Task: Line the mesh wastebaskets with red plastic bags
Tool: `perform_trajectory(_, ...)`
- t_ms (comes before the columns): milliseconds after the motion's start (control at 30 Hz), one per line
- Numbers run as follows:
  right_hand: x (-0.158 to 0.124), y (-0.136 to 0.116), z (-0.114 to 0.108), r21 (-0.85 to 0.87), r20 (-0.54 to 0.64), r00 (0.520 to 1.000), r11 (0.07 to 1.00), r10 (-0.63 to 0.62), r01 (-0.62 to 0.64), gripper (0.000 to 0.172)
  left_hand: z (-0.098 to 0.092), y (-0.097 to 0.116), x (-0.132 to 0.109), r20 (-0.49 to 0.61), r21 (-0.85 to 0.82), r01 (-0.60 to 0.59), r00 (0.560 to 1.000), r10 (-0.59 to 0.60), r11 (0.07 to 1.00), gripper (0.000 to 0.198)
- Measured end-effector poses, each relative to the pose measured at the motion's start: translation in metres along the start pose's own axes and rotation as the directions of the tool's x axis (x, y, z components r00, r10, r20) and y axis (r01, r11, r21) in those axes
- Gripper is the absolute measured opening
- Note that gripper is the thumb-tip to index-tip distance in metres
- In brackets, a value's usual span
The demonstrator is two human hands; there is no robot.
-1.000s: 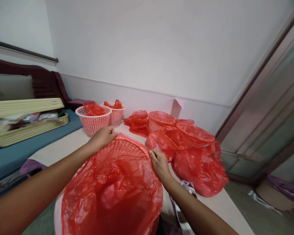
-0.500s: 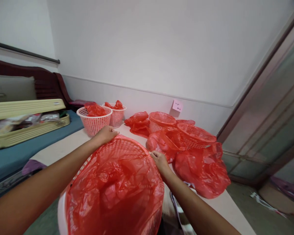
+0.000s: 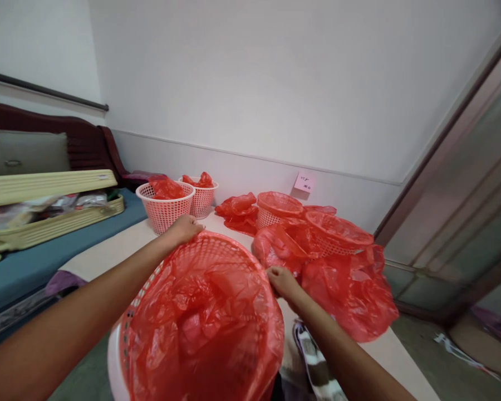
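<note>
Close in front of me is a tilted pale pink plastic basket (image 3: 116, 359), its wall full of small holes. A thin red plastic bag (image 3: 204, 334) lines it and is folded over the far and right rim; on the left the rim shows bare. My left hand (image 3: 186, 228) is closed at the far rim, gripping the bag's edge there. At the right side of the rim, my right hand (image 3: 281, 280) is closed on the bag's edge. The fingertips of both hands are partly hidden.
Two perforated baskets (image 3: 166, 214) with crumpled red bags stand at the back left of the white table (image 3: 108, 248). Red-lined baskets (image 3: 269, 218) and loose red bags (image 3: 350, 295) crowd the right. A pink note (image 3: 304, 182) is on the wall. Left is an open yellow case (image 3: 62, 225).
My right hand has slid along the rim to the right and toward me, and the bag is drawn down over that side. The left hand stays at the far rim.
</note>
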State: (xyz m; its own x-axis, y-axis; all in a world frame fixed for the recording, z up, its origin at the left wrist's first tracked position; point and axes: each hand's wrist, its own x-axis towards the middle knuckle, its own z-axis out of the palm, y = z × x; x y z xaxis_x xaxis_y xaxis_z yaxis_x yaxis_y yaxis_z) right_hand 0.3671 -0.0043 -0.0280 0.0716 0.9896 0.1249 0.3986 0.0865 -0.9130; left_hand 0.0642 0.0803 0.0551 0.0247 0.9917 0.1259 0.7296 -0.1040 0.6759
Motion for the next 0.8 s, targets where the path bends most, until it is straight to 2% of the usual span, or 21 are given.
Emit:
perform_trajectory(67, 0.011, -0.016, -0.009, -0.109, -0.131, 0.987, 0.991, -0.09, 0.076, 0.024, 0.001, 0.005, 0.0, 0.017, -0.009, -0.013, 1.0, 0.013, 1.0, 0.033)
perform_trajectory(133, 0.016, -0.04, -0.009, -0.199, -0.183, 0.958, 0.963, -0.22, 0.183, 0.019, 0.004, 0.014, -0.002, 0.039, -0.013, -0.034, 0.999, 0.035, 0.999, 0.032)
perform_trajectory(200, 0.016, -0.064, 0.003, -0.275, -0.139, 0.931, 0.916, -0.338, 0.292, 0.015, 0.008, 0.026, -0.007, 0.058, -0.014, -0.071, 0.996, 0.071, 0.997, 0.032)
perform_trajectory(300, 0.009, -0.085, 0.03, -0.478, 0.032, 0.886, 0.771, -0.463, 0.42, 0.02, 0.015, 0.045, -0.017, 0.075, -0.022, -0.158, 0.984, 0.159, 0.987, 0.033)
perform_trajectory(367, 0.005, -0.089, 0.045, -0.604, 0.12, 0.879, 0.668, -0.462, 0.434, 0.014, 0.018, 0.053, -0.022, 0.075, -0.04, -0.216, 0.973, 0.219, 0.976, 0.034)
perform_trajectory(433, 0.002, -0.089, 0.053, -0.668, 0.134, 0.89, 0.623, -0.436, 0.407, 0.007, 0.019, 0.056, -0.024, 0.052, -0.069, -0.25, 0.966, 0.254, 0.966, 0.035)
perform_trajectory(567, 0.001, -0.089, 0.056, -0.7, 0.113, 0.904, 0.612, -0.413, 0.367, 0.005, 0.007, 0.051, -0.027, -0.108, -0.167, -0.246, 0.967, 0.23, 0.955, 0.034)
perform_trajectory(667, 0.001, -0.086, 0.056, -0.719, 0.092, 0.923, 0.616, -0.373, 0.321, 0.006, -0.012, 0.043, -0.045, -0.226, -0.225, -0.258, 0.952, 0.207, 0.94, 0.031)
perform_trajectory(733, 0.001, -0.081, 0.056, -0.73, 0.071, 0.938, 0.623, -0.339, 0.281, 0.006, -0.025, 0.035, -0.064, -0.226, -0.21, -0.265, 0.95, 0.217, 0.941, 0.03)
perform_trajectory(800, 0.001, -0.076, 0.057, -0.735, 0.055, 0.946, 0.629, -0.32, 0.255, 0.006, -0.036, 0.025, -0.085, -0.166, -0.142, -0.253, 0.959, 0.229, 0.957, 0.032)
